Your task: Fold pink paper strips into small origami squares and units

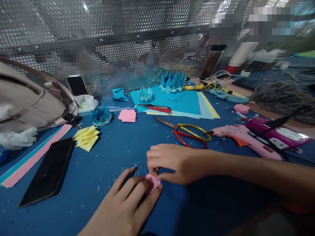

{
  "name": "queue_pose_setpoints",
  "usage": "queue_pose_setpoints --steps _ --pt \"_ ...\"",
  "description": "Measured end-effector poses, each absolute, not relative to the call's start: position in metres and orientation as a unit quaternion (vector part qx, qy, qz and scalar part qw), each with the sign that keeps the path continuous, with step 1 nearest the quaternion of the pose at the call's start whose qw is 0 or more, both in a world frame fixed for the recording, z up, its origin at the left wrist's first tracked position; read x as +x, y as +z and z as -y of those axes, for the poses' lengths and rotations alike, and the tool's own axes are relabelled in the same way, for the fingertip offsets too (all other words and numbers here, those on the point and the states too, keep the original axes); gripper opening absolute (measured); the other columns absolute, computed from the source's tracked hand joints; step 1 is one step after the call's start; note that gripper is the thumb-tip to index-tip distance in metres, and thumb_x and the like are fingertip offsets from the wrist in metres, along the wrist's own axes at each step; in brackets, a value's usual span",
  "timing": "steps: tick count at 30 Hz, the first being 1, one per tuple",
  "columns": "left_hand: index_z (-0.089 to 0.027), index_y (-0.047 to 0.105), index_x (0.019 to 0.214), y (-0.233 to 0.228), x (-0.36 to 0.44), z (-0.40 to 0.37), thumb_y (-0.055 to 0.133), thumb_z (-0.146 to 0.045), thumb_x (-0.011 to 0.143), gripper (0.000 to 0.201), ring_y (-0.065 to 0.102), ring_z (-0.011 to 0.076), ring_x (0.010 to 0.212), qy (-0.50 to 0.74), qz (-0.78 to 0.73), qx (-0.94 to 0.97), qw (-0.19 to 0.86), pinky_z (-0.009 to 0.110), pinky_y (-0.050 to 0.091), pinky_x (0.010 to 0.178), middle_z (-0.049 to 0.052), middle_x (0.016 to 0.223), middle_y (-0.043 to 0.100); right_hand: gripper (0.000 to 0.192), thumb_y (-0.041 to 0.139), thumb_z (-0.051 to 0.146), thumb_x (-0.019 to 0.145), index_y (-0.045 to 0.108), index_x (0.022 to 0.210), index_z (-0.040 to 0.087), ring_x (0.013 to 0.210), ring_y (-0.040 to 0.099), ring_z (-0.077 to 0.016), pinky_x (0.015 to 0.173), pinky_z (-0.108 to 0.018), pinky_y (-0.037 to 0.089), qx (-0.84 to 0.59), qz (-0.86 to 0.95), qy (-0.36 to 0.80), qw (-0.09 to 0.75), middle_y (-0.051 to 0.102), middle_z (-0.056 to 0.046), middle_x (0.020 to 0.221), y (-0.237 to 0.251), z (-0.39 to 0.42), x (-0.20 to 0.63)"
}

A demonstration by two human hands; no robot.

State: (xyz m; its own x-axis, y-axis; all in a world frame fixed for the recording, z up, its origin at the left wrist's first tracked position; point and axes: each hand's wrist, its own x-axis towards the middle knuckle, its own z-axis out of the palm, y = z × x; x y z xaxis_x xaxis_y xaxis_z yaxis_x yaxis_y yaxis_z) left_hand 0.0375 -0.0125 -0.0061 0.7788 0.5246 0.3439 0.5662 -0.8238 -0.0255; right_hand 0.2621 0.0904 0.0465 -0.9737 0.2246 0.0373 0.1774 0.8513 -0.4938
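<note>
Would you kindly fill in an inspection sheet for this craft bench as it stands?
Surface: blue table top, flecked with paper scraps.
Job's things: small pink paper piece, pressed down by both hands.
Clutter: scissors, pink glue gun, red cutter, yellow squares, pink squares, blue folded crowns, dark phone, bag.
Grippers: left hand flat on the paper; right hand pinching its edge.
Cables: black cord over the purple box; white cable at the back.
Surroundings: perforated metal screen.
</note>
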Motion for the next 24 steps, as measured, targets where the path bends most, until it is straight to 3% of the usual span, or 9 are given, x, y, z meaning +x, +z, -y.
queue_pose_setpoints --steps 7,16,24 --pt "-0.019 0.046 0.143 -0.007 0.038 0.012 0.026 -0.069 0.093 0.074 0.052 0.0228 0.109 -0.176 0.291 -0.940 0.036 0.047 0.015 0.118 0.006 0.115 0.062 0.012 0.053 0.025 0.097 0.062 0.097 0.017 0.087 0.048 -0.0169 0.082 -0.029 0.036 -0.085 0.962 0.256 0.032 0.057 -0.004 0.094 0.044 -0.096 0.263" --pt "-0.015 0.044 0.144 -0.003 0.038 0.010 0.020 -0.068 0.094 0.077 0.051 0.0248 0.103 -0.159 0.279 -0.947 0.030 0.052 0.026 0.109 0.010 0.110 0.058 0.007 0.054 0.018 0.091 0.060 0.088 0.016 0.082 0.046 -0.0168 0.079 -0.029 0.036 -0.141 0.961 0.234 0.036 0.056 -0.004 0.090 0.049 -0.085 0.260" --pt "-0.018 0.048 0.141 -0.004 0.039 0.010 0.021 -0.069 0.093 0.075 0.050 0.0224 0.104 -0.182 0.288 -0.939 0.040 0.047 0.015 0.114 0.007 0.112 0.059 0.010 0.056 0.023 0.094 0.061 0.091 0.015 0.084 0.047 -0.0176 0.079 -0.029 0.035 -0.139 0.957 0.251 0.036 0.058 -0.004 0.092 0.045 -0.087 0.259"
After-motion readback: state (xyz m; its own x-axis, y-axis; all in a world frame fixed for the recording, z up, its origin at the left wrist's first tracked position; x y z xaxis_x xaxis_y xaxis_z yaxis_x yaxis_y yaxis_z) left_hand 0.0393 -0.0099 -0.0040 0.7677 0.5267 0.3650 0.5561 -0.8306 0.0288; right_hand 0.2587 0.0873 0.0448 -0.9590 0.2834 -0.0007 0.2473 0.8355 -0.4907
